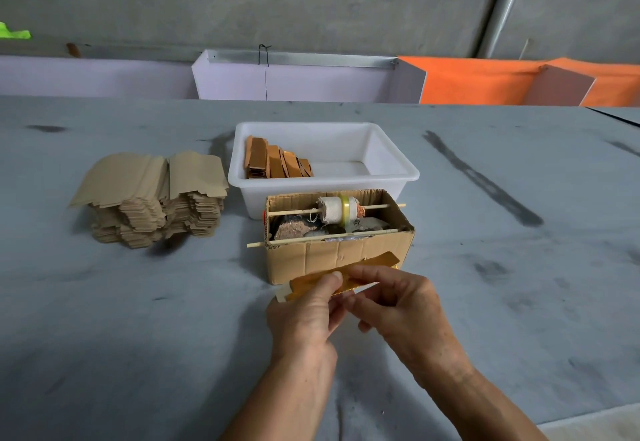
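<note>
1. Gold paper [377,262] was held low in front of the cardboard box [332,253], just above the table [138,319]. One flap of it stood up against the box's front wall.
2. Both hands were pinching it. The left hand [304,316] had its thumb on top of the sheet, and the right hand [405,309] nipped the edge just beside it with curled fingertips.
3. It looked to me like a fold being made. To do it well, the left thumb should anchor the sheet while the right fingers line the edges up before pressing, since shiny paper like that would likely keep any wrong crease.
4. The box stood close behind the knuckles, and the front stick [329,236] poked out past its left wall. I thought a lifted flap could catch there.
5. Bare table lay open toward the person and off to the right.
6. The stack of tan cut-outs [156,198] sat well apart on the left.
7. The white tub [391,149] stood behind the box, with folded pieces [277,161] leaning at its left end. Any reach to it would have to pass over the spool [339,210].
</note>
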`<action>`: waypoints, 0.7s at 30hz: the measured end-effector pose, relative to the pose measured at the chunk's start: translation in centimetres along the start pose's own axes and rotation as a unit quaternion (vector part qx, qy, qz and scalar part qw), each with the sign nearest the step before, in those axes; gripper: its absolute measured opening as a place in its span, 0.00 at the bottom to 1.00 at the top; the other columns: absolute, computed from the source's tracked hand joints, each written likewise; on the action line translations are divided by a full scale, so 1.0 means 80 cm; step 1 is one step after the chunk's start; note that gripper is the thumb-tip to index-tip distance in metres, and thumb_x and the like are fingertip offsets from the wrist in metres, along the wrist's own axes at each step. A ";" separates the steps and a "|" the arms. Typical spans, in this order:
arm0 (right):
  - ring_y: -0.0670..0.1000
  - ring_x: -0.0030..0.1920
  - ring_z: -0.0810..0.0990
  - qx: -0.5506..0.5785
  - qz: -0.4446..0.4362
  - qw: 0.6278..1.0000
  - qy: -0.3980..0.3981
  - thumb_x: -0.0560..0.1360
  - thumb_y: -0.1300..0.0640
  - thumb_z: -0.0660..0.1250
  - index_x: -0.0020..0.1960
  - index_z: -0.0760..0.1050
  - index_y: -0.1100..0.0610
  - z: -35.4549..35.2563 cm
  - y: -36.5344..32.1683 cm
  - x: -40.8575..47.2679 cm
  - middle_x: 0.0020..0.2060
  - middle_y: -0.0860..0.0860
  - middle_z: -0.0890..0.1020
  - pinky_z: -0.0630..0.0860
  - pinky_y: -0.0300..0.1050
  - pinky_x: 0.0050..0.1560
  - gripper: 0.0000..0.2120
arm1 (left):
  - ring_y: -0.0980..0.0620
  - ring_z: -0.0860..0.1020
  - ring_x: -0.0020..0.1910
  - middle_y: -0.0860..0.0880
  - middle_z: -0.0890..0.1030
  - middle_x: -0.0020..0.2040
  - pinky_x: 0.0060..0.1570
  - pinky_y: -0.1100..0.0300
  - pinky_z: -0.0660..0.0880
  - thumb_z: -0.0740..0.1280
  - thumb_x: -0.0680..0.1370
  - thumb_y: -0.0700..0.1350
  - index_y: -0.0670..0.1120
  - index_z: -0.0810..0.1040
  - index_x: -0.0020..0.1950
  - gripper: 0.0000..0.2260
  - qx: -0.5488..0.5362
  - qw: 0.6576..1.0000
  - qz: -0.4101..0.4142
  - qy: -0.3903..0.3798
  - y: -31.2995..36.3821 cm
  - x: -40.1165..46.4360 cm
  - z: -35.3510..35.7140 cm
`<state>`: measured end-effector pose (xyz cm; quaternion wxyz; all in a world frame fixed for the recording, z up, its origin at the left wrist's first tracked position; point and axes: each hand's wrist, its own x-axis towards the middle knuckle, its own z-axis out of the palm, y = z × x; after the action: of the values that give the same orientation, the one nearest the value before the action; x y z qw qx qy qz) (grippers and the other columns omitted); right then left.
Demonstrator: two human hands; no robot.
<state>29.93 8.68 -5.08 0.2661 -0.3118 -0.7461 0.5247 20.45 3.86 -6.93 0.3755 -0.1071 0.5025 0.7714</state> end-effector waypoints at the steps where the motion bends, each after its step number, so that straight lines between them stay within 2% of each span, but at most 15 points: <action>1: 0.44 0.25 0.78 0.005 -0.003 1.000 0.007 0.70 0.63 0.73 0.50 0.80 0.45 0.000 0.000 0.000 0.29 0.50 0.83 0.71 0.32 0.28 0.15 | 0.50 0.79 0.30 0.38 0.81 0.48 0.25 0.65 0.76 0.71 0.70 0.32 0.35 0.76 0.59 0.19 -0.001 1.000 0.002 0.002 0.000 0.000 0.001; 3: 0.43 0.25 0.77 0.010 -0.012 1.000 0.019 0.70 0.64 0.73 0.54 0.76 0.43 0.001 0.001 -0.001 0.29 0.49 0.83 0.71 0.30 0.29 0.20 | 0.50 0.78 0.32 0.38 0.81 0.50 0.27 0.64 0.77 0.72 0.69 0.32 0.36 0.75 0.61 0.21 -0.001 1.000 0.007 0.005 0.001 -0.001 0.004; 6: 0.43 0.26 0.77 0.010 -0.029 0.999 0.032 0.70 0.66 0.72 0.56 0.72 0.40 0.003 0.005 -0.001 0.30 0.49 0.83 0.69 0.29 0.29 0.24 | 0.50 0.77 0.31 0.39 0.81 0.47 0.33 0.61 0.73 0.73 0.68 0.32 0.36 0.75 0.60 0.22 0.007 0.999 0.026 0.018 0.000 -0.003 0.004; 11: 0.44 0.26 0.76 0.040 -0.039 0.997 0.053 0.70 0.67 0.73 0.58 0.72 0.42 0.005 0.013 -0.003 0.31 0.49 0.84 0.70 0.32 0.29 0.26 | 0.49 0.80 0.37 0.41 0.82 0.50 0.36 0.61 0.72 0.75 0.67 0.35 0.39 0.74 0.61 0.24 0.019 0.999 0.031 0.026 -0.002 -0.004 0.003; 15: 0.42 0.28 0.76 0.027 -0.055 0.996 0.067 0.69 0.65 0.74 0.61 0.72 0.44 0.005 0.018 -0.003 0.32 0.47 0.84 0.74 0.36 0.34 0.27 | 0.49 0.80 0.38 0.41 0.82 0.51 0.35 0.61 0.71 0.76 0.67 0.36 0.40 0.73 0.62 0.26 0.030 0.998 0.036 0.032 -0.003 -0.005 0.003; 21: 0.42 0.29 0.75 0.017 -0.076 0.993 0.091 0.67 0.62 0.76 0.60 0.72 0.42 0.009 0.021 -0.005 0.32 0.46 0.83 0.72 0.33 0.35 0.28 | 0.50 0.79 0.39 0.43 0.82 0.46 0.36 0.60 0.72 0.76 0.66 0.37 0.39 0.76 0.59 0.22 0.037 0.998 0.029 0.040 -0.003 -0.004 0.000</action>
<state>29.99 8.41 -6.92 0.3769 -0.2960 -0.7311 0.4856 20.84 3.76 -6.96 0.3367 -0.1092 0.5481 0.7578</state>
